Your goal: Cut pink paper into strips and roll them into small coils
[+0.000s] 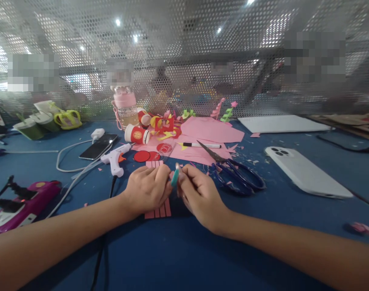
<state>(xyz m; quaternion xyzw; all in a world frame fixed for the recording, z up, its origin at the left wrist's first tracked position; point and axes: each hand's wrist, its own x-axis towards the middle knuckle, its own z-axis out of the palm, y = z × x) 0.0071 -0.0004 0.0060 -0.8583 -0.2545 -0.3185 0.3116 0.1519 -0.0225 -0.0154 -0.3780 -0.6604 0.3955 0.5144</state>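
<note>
My left hand (149, 186) is closed, its fingers curled over pink paper strips (158, 213) on the table. My right hand (201, 194) meets it fingertip to fingertip, closed in a pinch. Between the fingertips shows a small teal piece (175, 178); whether it is a held scrap or a coloured nail I cannot make out. Fingers hide whatever else is gripped. Blue-handled scissors (237, 176) lie just right of my right hand, their blades toward the pink paper (211, 128). A white glue gun (115, 159) rests beyond my left hand.
A black-and-white marker (202, 145), red discs (142, 156) and a red-and-white paper cup (136, 134) lie ahead. A pink-lidded bottle (125, 108) stands behind. Phones (98, 146) lie left and right, the right a white phone (307, 171). A purple power strip (29, 206) with cables sits left.
</note>
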